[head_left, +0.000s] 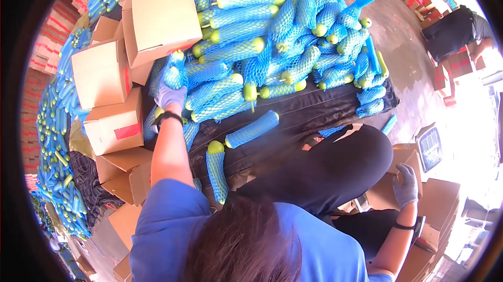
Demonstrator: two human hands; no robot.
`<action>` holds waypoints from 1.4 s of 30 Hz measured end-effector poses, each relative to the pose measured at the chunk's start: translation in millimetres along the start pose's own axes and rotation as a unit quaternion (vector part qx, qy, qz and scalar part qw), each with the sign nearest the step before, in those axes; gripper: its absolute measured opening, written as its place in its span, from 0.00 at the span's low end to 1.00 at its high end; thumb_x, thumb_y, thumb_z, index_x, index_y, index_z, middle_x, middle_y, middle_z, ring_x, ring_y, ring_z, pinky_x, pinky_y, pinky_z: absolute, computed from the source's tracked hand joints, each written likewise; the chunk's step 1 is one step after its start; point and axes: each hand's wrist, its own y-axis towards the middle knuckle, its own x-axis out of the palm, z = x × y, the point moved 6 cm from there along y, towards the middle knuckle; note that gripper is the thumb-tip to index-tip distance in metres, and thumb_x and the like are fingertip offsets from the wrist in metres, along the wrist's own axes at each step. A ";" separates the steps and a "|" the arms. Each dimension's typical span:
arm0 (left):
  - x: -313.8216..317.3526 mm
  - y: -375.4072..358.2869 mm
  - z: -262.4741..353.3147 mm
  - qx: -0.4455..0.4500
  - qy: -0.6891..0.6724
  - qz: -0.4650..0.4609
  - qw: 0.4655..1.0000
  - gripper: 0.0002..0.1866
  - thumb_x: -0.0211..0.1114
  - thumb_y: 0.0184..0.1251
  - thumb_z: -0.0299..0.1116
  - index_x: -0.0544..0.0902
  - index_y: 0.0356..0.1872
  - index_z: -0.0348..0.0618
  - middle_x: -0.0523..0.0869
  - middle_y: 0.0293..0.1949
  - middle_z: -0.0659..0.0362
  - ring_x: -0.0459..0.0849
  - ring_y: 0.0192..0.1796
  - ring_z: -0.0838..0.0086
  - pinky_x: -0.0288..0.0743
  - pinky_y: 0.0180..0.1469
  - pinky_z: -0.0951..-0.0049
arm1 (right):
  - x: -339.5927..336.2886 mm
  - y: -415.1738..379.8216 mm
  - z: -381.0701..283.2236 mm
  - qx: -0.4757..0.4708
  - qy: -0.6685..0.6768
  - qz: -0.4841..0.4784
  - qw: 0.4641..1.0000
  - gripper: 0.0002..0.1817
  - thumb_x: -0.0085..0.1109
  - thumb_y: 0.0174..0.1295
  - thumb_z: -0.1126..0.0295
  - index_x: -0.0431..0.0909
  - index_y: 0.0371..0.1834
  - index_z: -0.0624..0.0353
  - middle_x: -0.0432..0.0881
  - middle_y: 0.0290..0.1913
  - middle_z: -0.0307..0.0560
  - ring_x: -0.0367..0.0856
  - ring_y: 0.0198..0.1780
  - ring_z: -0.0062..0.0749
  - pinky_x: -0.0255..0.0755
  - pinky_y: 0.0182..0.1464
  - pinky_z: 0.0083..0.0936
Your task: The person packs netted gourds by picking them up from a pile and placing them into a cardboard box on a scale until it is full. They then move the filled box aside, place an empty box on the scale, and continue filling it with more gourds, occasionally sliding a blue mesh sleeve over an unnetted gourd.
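Green gourds in blue foam nets (246,30) lie heaped on a dark cloth (335,105). At the heap's left edge, my gloved left hand (171,95) is closed on a netted gourd (174,72), just below a cardboard box. On the right, my gloved right hand (405,186) is raised beside an open carton (385,190), its fingers curled; whether anything lies in them is too small to tell. Two netted gourds, one slanted (253,129) and one upright in view (216,172), lie apart from the heap near my knees.
Empty cardboard boxes (162,17) are stacked at the left, with more netted gourds (57,140) beyond them. A dark tray with a pale rim (429,147) stands at the right. Another person (453,30) bends over boxes at the upper right.
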 end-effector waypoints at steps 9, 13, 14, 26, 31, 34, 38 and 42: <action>-119.1 -179.0 119.1 0.178 -0.745 -0.280 0.578 0.32 0.70 0.55 0.34 0.72 0.63 0.37 0.82 0.55 0.55 0.81 0.58 0.63 0.74 0.63 0.60 | -80.3 23.6 -95.7 -0.100 0.144 0.120 0.977 0.31 0.63 0.66 0.58 0.72 0.66 0.67 0.78 0.64 0.55 0.73 0.68 0.43 0.63 0.70 0.38; -131.5 -304.9 221.9 0.206 -0.749 -0.493 0.391 0.24 0.67 0.58 0.37 0.79 0.55 0.38 0.86 0.50 0.54 0.85 0.51 0.63 0.77 0.60 0.59 | -62.4 44.5 -197.8 -0.117 0.475 0.035 0.871 0.62 0.77 0.47 0.39 0.55 0.77 0.67 0.72 0.68 0.55 0.69 0.70 0.41 0.61 0.71 0.38; -161.9 -334.8 237.9 0.242 -0.715 -0.510 0.413 0.24 0.70 0.57 0.37 0.78 0.55 0.40 0.83 0.48 0.59 0.81 0.49 0.73 0.76 0.56 0.66 | -50.7 48.3 -226.8 -0.144 0.533 0.003 0.834 0.66 0.80 0.44 0.41 0.51 0.78 0.67 0.71 0.69 0.54 0.68 0.70 0.39 0.60 0.72 0.38; 8.6 -180.5 194.5 0.290 -0.221 -0.234 0.901 0.22 0.71 0.58 0.44 0.84 0.45 0.34 0.87 0.41 0.44 0.84 0.46 0.53 0.77 0.52 0.56 | -128.4 -17.4 -28.5 0.086 0.116 0.030 0.989 0.36 0.71 0.46 0.74 0.71 0.64 0.61 0.83 0.53 0.55 0.83 0.55 0.40 0.75 0.60 0.32; 136.7 -2.1 48.4 0.239 0.086 -0.165 0.953 0.42 0.71 0.55 0.43 0.68 0.69 0.31 0.75 0.66 0.37 0.74 0.68 0.47 0.67 0.71 0.59 | -113.2 -80.3 133.5 0.314 -0.094 -0.128 0.936 0.32 0.73 0.44 0.65 0.78 0.58 0.52 0.86 0.48 0.53 0.84 0.51 0.48 0.78 0.55 0.37; 163.9 12.6 47.0 0.310 0.028 -0.253 0.916 0.47 0.75 0.53 0.38 0.62 0.72 0.30 0.68 0.71 0.38 0.69 0.72 0.49 0.61 0.74 0.63 | -54.1 -84.4 180.6 0.326 -0.085 -0.249 0.908 0.33 0.73 0.42 0.64 0.78 0.57 0.52 0.86 0.48 0.53 0.84 0.51 0.47 0.77 0.55 0.37; 179.5 22.8 65.4 0.221 0.115 -0.292 0.923 0.51 0.82 0.47 0.41 0.65 0.71 0.30 0.69 0.70 0.39 0.71 0.71 0.52 0.66 0.71 0.63 | 27.2 -41.5 212.3 0.296 -0.053 -0.277 0.913 0.32 0.73 0.43 0.63 0.78 0.57 0.55 0.85 0.51 0.53 0.83 0.55 0.48 0.77 0.57 0.38; 129.4 -23.4 97.8 0.233 0.249 -0.221 0.914 0.52 0.81 0.46 0.48 0.65 0.71 0.33 0.67 0.72 0.42 0.67 0.74 0.55 0.63 0.74 0.63 | 103.7 -11.5 242.4 0.274 -0.063 -0.278 0.918 0.35 0.73 0.44 0.64 0.74 0.60 0.55 0.82 0.56 0.54 0.81 0.59 0.49 0.75 0.61 0.37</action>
